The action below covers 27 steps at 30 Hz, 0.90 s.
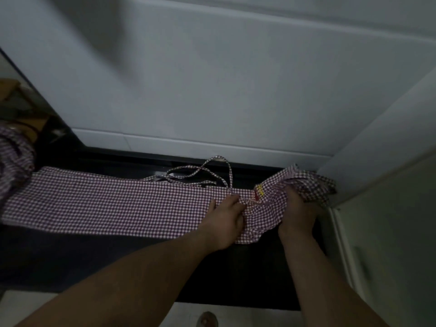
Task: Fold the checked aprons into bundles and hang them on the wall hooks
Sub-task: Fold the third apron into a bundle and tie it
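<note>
Where the pale wall (236,79) fills the view from 9 o'clock over to 3 o'clock, a dark counter (118,260) runs beneath it across the lower half.

- Checked apron (106,204): purple and white, folded into a long flat strip. It lies on the counter from the 9 o'clock edge toward 4 o'clock, its right end crumpled into a bunch in the wall corner.
- Second checked cloth (14,161): heaped at the 9 o'clock edge, touching the strip's left end.
- Right hand (299,213): at 4 o'clock, fingers curled into the bunched end and gripping it; the tips are hidden in the cloth.
- Left hand (226,218): at 6 o'clock, just beside the right hand, fingers pressed together and bent, pinching a gather of the strip against the thumb.
- Apron ties (200,172): thin checked straps, looped loose on the counter near centre, behind the strip.
- Label (259,192): yellow and red, on the cloth between the two hands; lettering too blurred to read.
- Foot (207,319): at the 6 o'clock edge, on pale floor.
</note>
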Tool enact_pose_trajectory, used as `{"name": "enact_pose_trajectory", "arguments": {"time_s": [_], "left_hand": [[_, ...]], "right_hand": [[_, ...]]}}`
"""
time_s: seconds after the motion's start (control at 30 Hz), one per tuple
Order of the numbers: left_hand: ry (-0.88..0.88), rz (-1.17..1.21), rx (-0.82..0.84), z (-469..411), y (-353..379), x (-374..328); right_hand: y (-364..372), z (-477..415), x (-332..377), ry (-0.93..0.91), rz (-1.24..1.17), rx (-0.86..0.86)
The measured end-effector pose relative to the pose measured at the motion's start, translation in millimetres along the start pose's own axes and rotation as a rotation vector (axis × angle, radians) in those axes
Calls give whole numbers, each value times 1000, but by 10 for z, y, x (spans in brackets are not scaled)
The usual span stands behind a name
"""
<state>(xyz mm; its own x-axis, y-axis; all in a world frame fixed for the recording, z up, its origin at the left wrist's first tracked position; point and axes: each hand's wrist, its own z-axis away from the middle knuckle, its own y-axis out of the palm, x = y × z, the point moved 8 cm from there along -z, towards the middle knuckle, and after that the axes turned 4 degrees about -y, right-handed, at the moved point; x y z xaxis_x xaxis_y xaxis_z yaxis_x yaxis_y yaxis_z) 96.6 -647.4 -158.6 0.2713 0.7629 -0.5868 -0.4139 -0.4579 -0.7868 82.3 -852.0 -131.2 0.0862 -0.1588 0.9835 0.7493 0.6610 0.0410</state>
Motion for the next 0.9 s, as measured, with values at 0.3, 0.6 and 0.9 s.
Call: {"name": "enact_pose_trajectory", "arguments": {"time_s": [0.3,0.6,0.9], "left_hand": [[-752,1733,-156,581,-630,1359],[-716,954,-751,763,-1284,1656],[155,-293,-255,645,-819,839]], "right_hand": [[1368,1904,-633,-714,1283,977],[1329,1931,-748,-638,1517,1040],[1335,1916,-756,-630,1487,1104]]}}
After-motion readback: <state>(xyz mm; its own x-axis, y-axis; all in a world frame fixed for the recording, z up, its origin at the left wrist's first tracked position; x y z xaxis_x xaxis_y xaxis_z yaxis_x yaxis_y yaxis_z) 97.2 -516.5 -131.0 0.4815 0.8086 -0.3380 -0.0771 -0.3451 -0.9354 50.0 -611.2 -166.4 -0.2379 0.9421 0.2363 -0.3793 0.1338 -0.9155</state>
